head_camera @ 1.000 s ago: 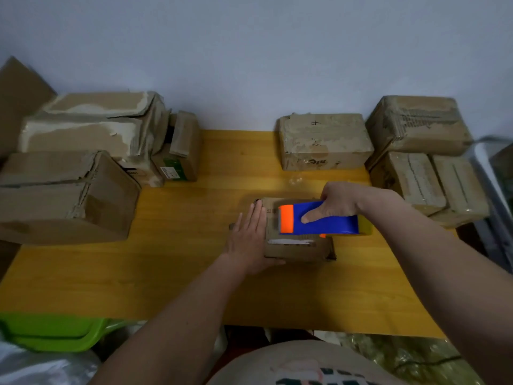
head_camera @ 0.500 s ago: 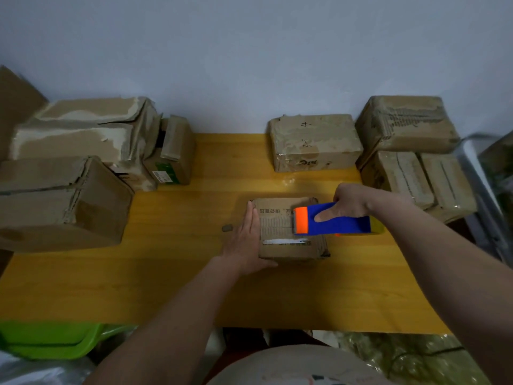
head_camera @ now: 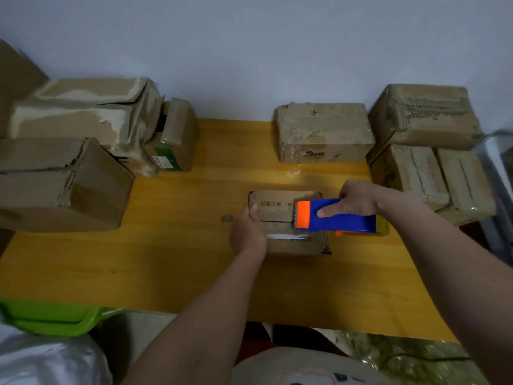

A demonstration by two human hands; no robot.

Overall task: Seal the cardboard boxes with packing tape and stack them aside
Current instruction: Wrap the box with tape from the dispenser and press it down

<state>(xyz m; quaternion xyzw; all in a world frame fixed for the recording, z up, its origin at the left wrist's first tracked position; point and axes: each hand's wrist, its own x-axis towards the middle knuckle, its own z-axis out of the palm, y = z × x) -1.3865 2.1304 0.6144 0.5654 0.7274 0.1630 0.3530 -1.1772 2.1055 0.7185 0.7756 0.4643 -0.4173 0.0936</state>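
Note:
A small cardboard box lies in the middle of the yellow wooden table. My left hand grips its left edge, fingers curled over the top. My right hand holds a blue tape dispenser with an orange front, index finger stretched along its side. The orange end rests over the right part of the box top. A roll of tape at the dispenser's rear is mostly hidden.
Large boxes are piled at the left, with a smaller one behind. A taped box stands at the back, and stacked boxes sit at the right. A small scrap lies left of the box. A green bin sits below the table's front edge.
The dispenser has slid rightward across the box top, uncovering most of it. My left hand went from lying flat beside the box to gripping its left edge.

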